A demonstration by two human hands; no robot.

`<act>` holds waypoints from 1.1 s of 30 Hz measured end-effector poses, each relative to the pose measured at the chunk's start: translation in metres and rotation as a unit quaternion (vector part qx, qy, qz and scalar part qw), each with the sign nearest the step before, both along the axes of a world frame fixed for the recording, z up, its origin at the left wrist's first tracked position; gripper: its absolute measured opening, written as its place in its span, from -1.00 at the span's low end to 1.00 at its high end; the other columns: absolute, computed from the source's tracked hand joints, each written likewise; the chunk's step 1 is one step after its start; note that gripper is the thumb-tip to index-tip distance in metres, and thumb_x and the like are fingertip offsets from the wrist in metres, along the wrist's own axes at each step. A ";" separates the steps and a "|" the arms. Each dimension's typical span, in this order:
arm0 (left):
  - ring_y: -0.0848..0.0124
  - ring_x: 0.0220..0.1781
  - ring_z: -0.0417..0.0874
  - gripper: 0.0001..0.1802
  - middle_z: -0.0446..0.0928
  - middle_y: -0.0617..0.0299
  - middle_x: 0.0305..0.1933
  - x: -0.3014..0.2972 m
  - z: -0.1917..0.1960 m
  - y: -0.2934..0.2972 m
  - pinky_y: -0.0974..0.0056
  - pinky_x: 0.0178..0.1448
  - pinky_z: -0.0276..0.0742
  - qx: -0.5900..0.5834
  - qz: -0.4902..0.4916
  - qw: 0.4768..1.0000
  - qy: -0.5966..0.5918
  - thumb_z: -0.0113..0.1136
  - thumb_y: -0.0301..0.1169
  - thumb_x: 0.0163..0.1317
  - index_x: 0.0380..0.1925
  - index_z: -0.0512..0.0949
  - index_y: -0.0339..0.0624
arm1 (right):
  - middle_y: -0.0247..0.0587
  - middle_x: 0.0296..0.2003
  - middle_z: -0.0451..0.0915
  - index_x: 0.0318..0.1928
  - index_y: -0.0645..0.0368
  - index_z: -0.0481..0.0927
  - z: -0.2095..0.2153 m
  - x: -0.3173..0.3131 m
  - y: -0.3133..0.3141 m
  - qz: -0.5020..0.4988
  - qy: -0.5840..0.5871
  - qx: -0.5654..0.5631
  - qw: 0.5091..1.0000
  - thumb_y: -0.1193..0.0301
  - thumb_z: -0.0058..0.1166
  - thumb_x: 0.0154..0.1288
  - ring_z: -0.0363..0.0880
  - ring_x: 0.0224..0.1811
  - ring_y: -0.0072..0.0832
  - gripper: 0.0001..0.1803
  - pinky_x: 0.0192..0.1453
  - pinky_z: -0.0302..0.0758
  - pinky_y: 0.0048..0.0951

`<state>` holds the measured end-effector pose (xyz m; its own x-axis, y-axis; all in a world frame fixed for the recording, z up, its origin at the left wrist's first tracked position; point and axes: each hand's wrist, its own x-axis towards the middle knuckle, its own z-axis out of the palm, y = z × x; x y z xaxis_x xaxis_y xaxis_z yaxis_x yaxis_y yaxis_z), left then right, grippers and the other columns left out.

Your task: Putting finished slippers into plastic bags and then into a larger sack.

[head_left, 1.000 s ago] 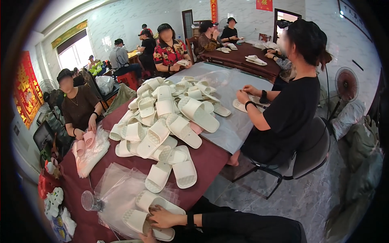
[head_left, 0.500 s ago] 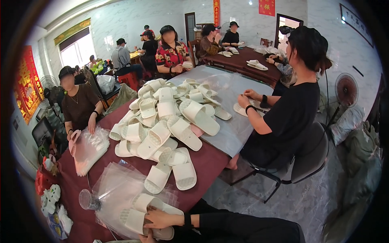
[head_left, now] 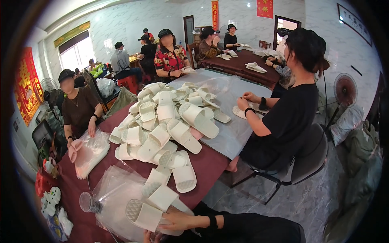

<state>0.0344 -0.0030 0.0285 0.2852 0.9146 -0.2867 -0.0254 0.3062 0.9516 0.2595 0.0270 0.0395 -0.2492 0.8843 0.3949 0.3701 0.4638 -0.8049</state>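
My right hand (head_left: 176, 219), with a black band at the wrist, is closed on a pair of off-white slide slippers. The nearer slipper (head_left: 142, 214) shows its quilted footbed; the farther slipper (head_left: 163, 197) lies against it, partly over the heap's edge. At the lower edge of the view my left hand (head_left: 152, 236) shows only its fingers, bent against the underside of the nearer slipper; the rest is cut off. Beneath the pair lie clear plastic bags (head_left: 115, 198). Just beyond rises a large heap of matching slippers (head_left: 152, 139).
A clear plastic cup (head_left: 88, 202) stands left of the bags on the dark red tablecloth (head_left: 210, 170). A person across on the left handles a pink slipper (head_left: 75, 150) and bags (head_left: 92, 156). Another person sits at right on a chair (head_left: 310, 156). Several people work behind.
Both slippers have shifted up and to the right with my right hand, covering part of the heap's nearest slipper. My left hand has moved slightly right.
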 end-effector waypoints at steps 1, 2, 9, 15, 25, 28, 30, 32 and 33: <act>0.23 0.06 0.47 -0.53 0.38 0.02 0.16 -0.018 -0.030 0.009 0.20 0.05 0.45 0.161 -0.022 0.973 0.161 0.09 -0.39 0.30 0.17 0.31 -0.31 | 0.29 -0.11 0.45 0.04 0.24 0.45 0.005 0.007 -0.003 0.003 -0.053 -0.026 0.998 0.00 -0.04 0.27 0.40 0.01 0.08 -0.43 0.19 0.26 -0.09; 0.15 0.09 0.47 -0.55 0.37 -0.03 0.18 -0.027 -0.047 0.015 0.13 0.08 0.43 0.312 -0.044 0.895 0.315 0.09 -0.36 0.30 0.16 0.34 -0.29 | 0.31 -0.11 0.45 0.04 0.26 0.45 0.007 0.012 -0.006 0.005 -0.104 -0.053 0.993 -0.01 -0.04 0.27 0.38 0.02 0.08 -0.42 0.20 0.24 -0.08; -0.38 0.05 0.36 -0.53 0.36 -0.31 0.13 0.001 -0.016 0.012 -0.19 0.10 0.31 0.421 -0.064 0.697 0.577 0.15 -0.15 0.16 0.01 0.49 -0.17 | 0.23 0.18 0.26 0.16 0.29 0.36 0.012 0.038 -0.033 0.011 -0.058 -0.041 0.997 0.00 -0.01 0.26 0.15 0.27 0.09 -0.34 0.39 0.03 -0.11; -0.38 0.03 0.35 -0.54 0.40 -0.33 0.06 0.005 -0.018 0.015 -0.21 0.12 0.29 0.434 -0.061 0.705 0.558 0.18 -0.21 0.09 -0.02 0.52 -0.18 | 0.20 0.31 0.13 0.26 0.26 0.29 0.011 0.041 -0.042 0.030 -0.091 -0.037 0.995 0.00 -0.01 0.28 0.01 0.38 0.07 -0.29 0.44 -0.04 -0.14; -0.31 0.13 0.32 -0.52 0.41 -0.21 0.12 0.008 -0.011 0.012 -0.18 0.16 0.27 0.401 -0.074 0.723 0.558 0.22 -0.30 -0.05 -0.03 0.56 -0.13 | 0.18 0.29 0.18 0.22 0.30 0.31 0.007 0.037 -0.039 0.093 -0.084 -0.131 0.983 0.04 0.01 0.29 0.05 0.37 0.03 -0.33 0.44 -0.03 -0.16; -0.29 0.18 0.29 -0.46 0.38 -0.15 0.19 -0.002 -0.030 0.015 -0.17 0.19 0.25 0.404 -0.089 0.716 0.562 0.21 -0.30 -0.05 0.04 0.53 -0.09 | 0.16 0.27 0.20 0.22 0.31 0.32 0.011 0.036 -0.041 0.095 -0.036 -0.082 0.992 0.06 0.03 0.28 0.07 0.36 0.01 -0.33 0.43 0.01 -0.17; -0.18 0.25 0.28 -0.41 0.35 -0.11 0.23 -0.003 -0.037 0.015 -0.12 0.24 0.23 0.426 -0.079 0.702 0.565 0.21 -0.26 -0.01 0.12 0.47 -0.02 | 0.16 0.26 0.21 0.21 0.31 0.32 0.015 0.036 -0.043 0.095 -0.026 -0.077 0.992 0.06 0.04 0.28 0.09 0.35 0.01 -0.33 0.42 0.04 -0.17; -0.17 0.26 0.28 -0.41 0.35 -0.11 0.23 -0.003 -0.039 0.017 -0.12 0.24 0.23 0.429 -0.084 0.703 0.561 0.21 -0.26 -0.01 0.13 0.46 -0.02 | 0.16 0.25 0.22 0.21 0.31 0.32 0.014 0.035 -0.044 0.094 -0.017 -0.073 0.993 0.07 0.04 0.28 0.10 0.34 0.00 -0.34 0.40 0.06 -0.18; -0.16 0.26 0.28 -0.40 0.35 -0.10 0.23 -0.002 -0.039 0.018 -0.12 0.24 0.23 0.433 -0.089 0.703 0.557 0.21 -0.25 -0.01 0.13 0.46 -0.02 | 0.19 0.18 0.30 0.20 0.32 0.31 0.014 0.035 -0.044 0.081 -0.023 -0.048 0.995 0.07 0.03 0.28 0.22 0.25 0.00 -0.34 0.34 0.14 -0.17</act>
<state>0.0320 0.0151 -0.0104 0.4562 0.8623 0.2198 0.8490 -0.4957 0.1830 0.2942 -0.0175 0.0531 -0.4077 0.8639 0.2957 0.3340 0.4425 -0.8322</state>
